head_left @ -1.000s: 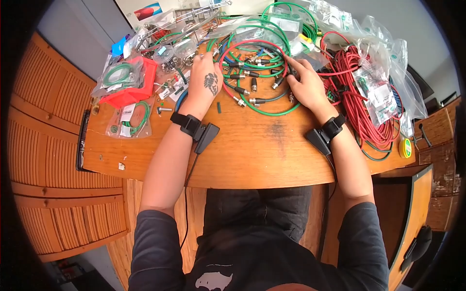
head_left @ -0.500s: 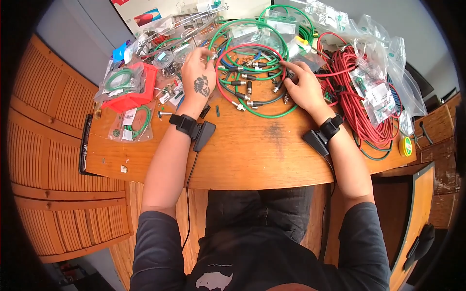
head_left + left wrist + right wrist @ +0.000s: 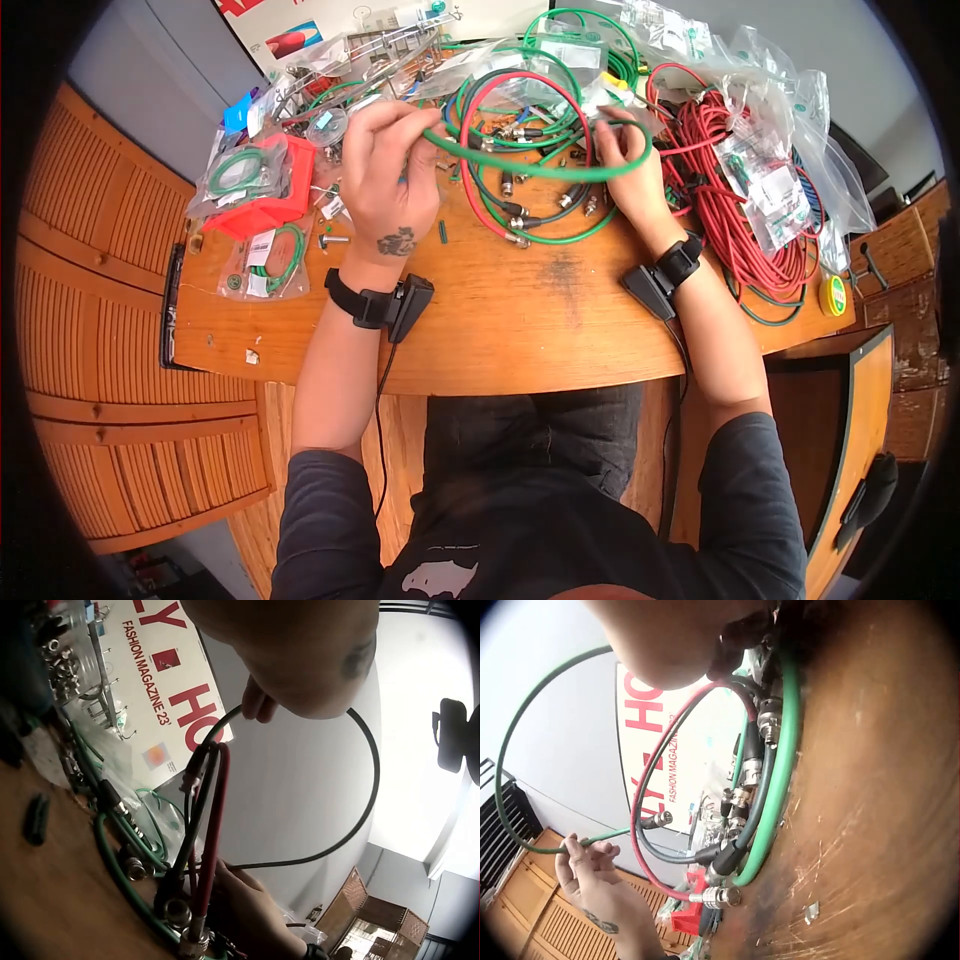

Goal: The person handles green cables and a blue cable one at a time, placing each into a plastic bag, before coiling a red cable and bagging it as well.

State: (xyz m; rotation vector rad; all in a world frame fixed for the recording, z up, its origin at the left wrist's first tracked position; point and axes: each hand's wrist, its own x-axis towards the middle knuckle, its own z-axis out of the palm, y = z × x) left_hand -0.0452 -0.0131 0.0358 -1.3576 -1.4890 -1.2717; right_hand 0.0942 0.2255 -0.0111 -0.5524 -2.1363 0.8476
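The left hand's (image 3: 390,180) fingers are pinched on a green cable (image 3: 545,173) lifted at upper centre, its bend crossing in front of the right hand (image 3: 637,187); whether those fingers grip anything, I can't tell from here. Past it hangs a red cable (image 3: 635,825) loop among black connectors (image 3: 507,187). A red tray (image 3: 301,178) sits upper left, coiled red cables (image 3: 735,210) upper right. Bare wooden counter (image 3: 530,320) shows mid-frame; louvred doors (image 3: 150,480) line the left.
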